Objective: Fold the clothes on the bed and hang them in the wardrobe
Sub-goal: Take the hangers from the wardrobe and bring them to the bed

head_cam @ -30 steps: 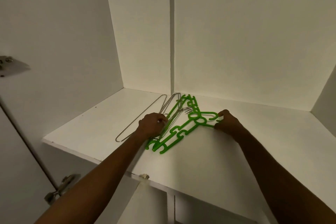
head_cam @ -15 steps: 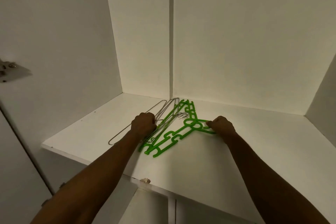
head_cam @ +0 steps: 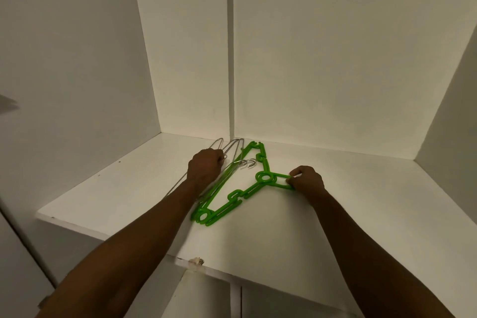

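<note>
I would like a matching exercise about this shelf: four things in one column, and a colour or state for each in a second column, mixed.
1. left hand
2. right hand
3. plastic hangers
4. shelf

A. white
B. grips the green hook
C. green
D. rests on the wire hangers

Pairs: 1-D, 2-B, 3-C, 4-A

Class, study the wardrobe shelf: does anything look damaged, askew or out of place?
Yes. The shelf's front edge has a chipped, ragged spot above the divider. The green hangers and wire hangers lie flat in an overlapping heap, not hung, with the left hand on the wire ones.
</note>
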Demonstrator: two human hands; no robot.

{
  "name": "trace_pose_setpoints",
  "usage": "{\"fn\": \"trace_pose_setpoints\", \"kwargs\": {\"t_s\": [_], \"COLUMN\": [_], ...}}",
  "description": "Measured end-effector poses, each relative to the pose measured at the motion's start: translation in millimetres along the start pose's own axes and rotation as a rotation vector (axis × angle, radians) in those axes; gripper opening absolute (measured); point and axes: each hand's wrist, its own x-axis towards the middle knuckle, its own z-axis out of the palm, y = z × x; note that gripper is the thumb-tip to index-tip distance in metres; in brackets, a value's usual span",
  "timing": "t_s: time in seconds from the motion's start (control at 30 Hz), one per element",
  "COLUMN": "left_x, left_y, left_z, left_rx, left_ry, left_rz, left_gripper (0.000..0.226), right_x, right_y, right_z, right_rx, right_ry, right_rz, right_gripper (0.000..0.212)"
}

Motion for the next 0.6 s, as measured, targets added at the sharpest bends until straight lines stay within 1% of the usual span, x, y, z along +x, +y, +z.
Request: {"fn": "trace_pose_setpoints", "kwargs": {"t_s": [0.1, 0.2, 0.27, 0.37, 0.5, 0.6], "left_x": [1, -2, -1, 3, 4, -3], "left_y": [20, 39, 46, 53, 62, 73], "left_z": [1, 12, 19, 22, 24, 28], "left_rx": [-0.044, -0.020, 0.040, 0.052, -0.014, -0.095], "left_ry": [0.006, -0.055, -0.075, -0.106, -0.147, -0.173], "left_rz": [0.039, 0.053, 0.028, -0.010, -0.005, 0.053], "left_gripper": [0.021, 0.022, 0.024, 0.026, 0.025, 0.024], "right_x": [0, -2, -1, 0, -4, -7], "right_y": [-2, -8, -10, -10, -8, -9], "right_z": [2, 4, 6, 5, 4, 5], "right_rx": [0.028, 0.040, 0.050, 0.113, 0.401, 0.633], "right_ry": [-0.007, -0.020, -0.018, -0.020, -0.075, -0.152], "right_rz": [0.016, 0.013, 0.016, 0.054, 0.156, 0.254], "right_gripper": [0.020, 0.012, 0.012, 0.013, 0.012, 0.013]}}
